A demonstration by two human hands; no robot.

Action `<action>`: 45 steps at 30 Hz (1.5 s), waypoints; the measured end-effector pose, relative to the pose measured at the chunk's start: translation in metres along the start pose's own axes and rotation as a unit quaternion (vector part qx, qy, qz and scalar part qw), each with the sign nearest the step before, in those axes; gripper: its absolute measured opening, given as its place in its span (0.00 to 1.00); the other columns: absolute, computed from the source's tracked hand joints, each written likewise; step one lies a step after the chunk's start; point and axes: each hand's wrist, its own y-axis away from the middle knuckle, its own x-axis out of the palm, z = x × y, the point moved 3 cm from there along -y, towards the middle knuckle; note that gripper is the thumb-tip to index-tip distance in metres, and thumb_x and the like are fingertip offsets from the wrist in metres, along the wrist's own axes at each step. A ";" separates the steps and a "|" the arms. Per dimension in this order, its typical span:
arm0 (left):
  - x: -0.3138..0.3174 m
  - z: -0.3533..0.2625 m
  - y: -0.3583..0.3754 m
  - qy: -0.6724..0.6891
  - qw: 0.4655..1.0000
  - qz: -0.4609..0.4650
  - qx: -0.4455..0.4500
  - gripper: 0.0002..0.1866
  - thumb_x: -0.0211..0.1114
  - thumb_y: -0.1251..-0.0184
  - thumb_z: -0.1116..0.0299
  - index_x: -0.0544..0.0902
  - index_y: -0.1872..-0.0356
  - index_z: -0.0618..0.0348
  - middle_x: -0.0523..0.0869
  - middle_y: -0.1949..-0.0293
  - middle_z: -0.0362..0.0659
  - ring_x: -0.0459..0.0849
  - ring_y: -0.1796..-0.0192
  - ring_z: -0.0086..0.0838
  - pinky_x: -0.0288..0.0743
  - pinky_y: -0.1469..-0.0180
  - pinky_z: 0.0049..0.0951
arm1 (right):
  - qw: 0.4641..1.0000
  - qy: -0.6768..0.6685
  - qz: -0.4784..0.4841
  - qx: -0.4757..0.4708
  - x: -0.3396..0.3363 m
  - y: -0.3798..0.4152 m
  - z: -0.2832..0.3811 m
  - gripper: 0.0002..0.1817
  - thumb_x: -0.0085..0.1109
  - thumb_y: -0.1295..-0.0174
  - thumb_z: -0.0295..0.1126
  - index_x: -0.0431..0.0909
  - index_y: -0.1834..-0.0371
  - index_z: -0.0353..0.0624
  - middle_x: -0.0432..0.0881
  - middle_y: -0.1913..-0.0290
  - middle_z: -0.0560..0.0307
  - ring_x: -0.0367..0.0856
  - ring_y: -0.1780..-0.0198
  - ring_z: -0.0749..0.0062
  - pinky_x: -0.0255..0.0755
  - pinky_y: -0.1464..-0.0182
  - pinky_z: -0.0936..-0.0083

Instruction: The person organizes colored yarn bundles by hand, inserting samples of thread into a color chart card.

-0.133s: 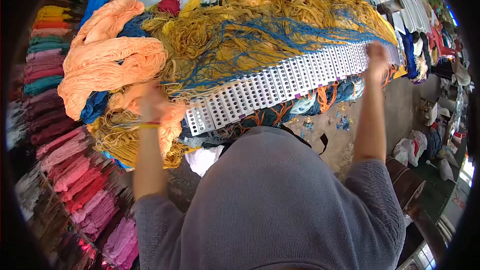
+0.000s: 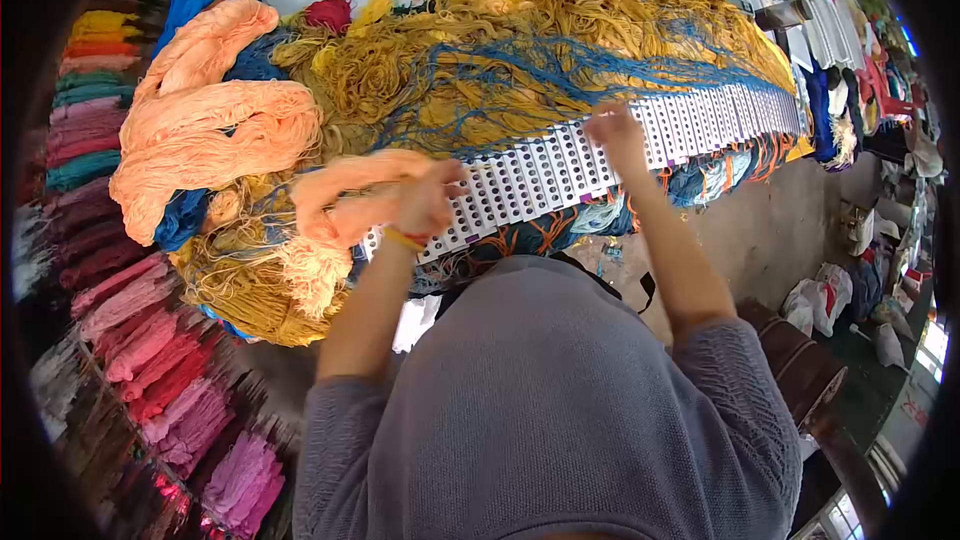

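My left hand (image 2: 428, 205), with a yellow band at the wrist, is closed at the end of a bundle of peach yarn (image 2: 345, 190), over the left part of a long white strip with rows of holes (image 2: 540, 175). Farther right, my right hand (image 2: 616, 135) hovers at the strip's upper edge with curled fingers; anything between them is too small and blurred to make out. Behind the strip lies a heap of tangled mustard yarn (image 2: 560, 15), crossed by loose blue strands (image 2: 510, 60). A thick peach skein (image 2: 225, 125) rests at the left.
Hanging pink and red skeins (image 2: 140, 350) line the left side. Dark, orange and pale blue yarn (image 2: 590, 215) hangs below the strip's front edge. A brown roll (image 2: 800, 360) stands close by my right elbow. White bags (image 2: 825, 295) sit on the floor at right.
My left hand has moved right, and the peach bundle has come along over the strip's left end. From the strip's far right, my right hand has swung left towards its middle.
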 end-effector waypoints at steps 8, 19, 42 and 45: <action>0.046 0.062 -0.056 -0.129 0.991 -0.033 -0.006 0.09 0.54 0.44 0.73 0.77 0.68 0.70 0.81 0.71 0.46 0.82 0.69 0.30 0.74 0.74 0.23 | 0.978 -0.028 0.197 0.067 0.085 0.040 0.016 0.08 0.52 0.47 0.37 0.76 0.72 0.45 0.79 0.76 0.51 0.77 0.74 0.55 0.71 0.71 0.65; 0.057 0.064 -0.065 -0.197 0.974 -0.088 0.062 0.06 0.57 0.50 0.74 0.77 0.77 0.67 0.77 0.84 0.42 0.79 0.81 0.27 0.71 0.81 0.23 | 0.977 0.066 0.196 0.048 0.088 0.036 0.022 0.10 0.53 0.47 0.39 0.76 0.68 0.45 0.79 0.76 0.55 0.78 0.74 0.61 0.71 0.71 0.71; -0.134 -0.102 0.037 -0.016 0.962 -0.099 0.253 0.13 0.50 0.40 0.61 0.77 0.62 0.57 0.79 0.64 0.41 0.77 0.64 0.24 0.74 0.63 0.27 | 0.952 -0.161 0.230 0.122 0.092 0.032 -0.009 0.15 0.62 0.52 0.37 0.72 0.66 0.41 0.77 0.70 0.57 0.76 0.69 0.71 0.70 0.65 0.74; -0.252 -0.127 0.083 -0.177 0.811 -0.465 0.308 0.14 0.49 0.39 0.63 0.77 0.65 0.62 0.80 0.68 0.44 0.79 0.68 0.30 0.76 0.67 0.29 | 0.954 -0.150 0.226 0.127 0.093 0.033 -0.007 0.15 0.61 0.52 0.38 0.72 0.66 0.42 0.77 0.70 0.58 0.76 0.68 0.71 0.70 0.65 0.75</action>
